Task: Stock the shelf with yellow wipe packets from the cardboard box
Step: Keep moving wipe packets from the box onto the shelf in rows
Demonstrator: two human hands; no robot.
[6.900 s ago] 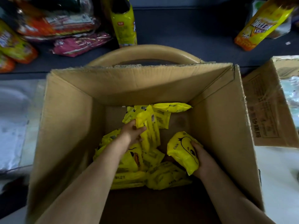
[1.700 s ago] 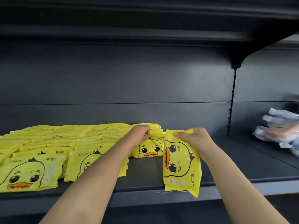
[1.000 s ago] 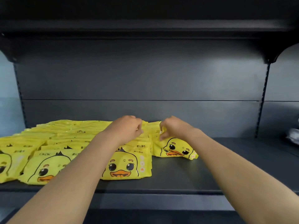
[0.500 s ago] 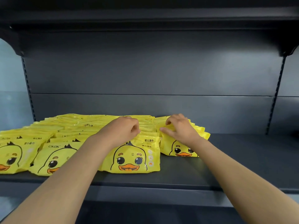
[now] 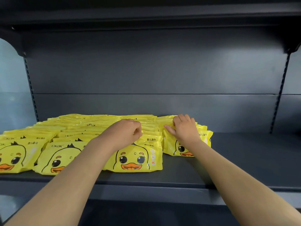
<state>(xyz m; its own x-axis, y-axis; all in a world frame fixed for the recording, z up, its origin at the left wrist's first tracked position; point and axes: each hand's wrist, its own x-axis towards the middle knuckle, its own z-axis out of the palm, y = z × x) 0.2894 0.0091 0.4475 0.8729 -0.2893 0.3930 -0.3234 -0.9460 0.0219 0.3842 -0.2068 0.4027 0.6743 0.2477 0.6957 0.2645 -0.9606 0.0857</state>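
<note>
So both arms are reaching in over the front edge of the dark grey metal shelf, and it looks like tidying more than placing. The left hand is curled into a loose fist with the fingertips tucked against the top seams of the row of yellow plastic wipe packets with the cartoon duck faces. I honestly can't tell if it's pinching one or just pressing them back. My guess is it's steadying that row so it doesn't fan forward.

The right hand is on the rightmost short stack of duck packets, fingers bent over the top edges and thumb out toward the left. That reads like a light grip on the packet tops, probably squaring them up against the neighbouring row.

The packets fill the left and middle of the shelf, leaning back in overlapping rows that run from the front edge toward the back panel, faces out so the duck shows. Makes sense for a shop display. The rightmost stack sits further back from the front edge than the row beside it, so I'd expect it to get more packets in front.

The right end of the shelf is bare, plenty of room left. The cardboard box isn't in sight from here, so can't say how many are left in it.
</note>
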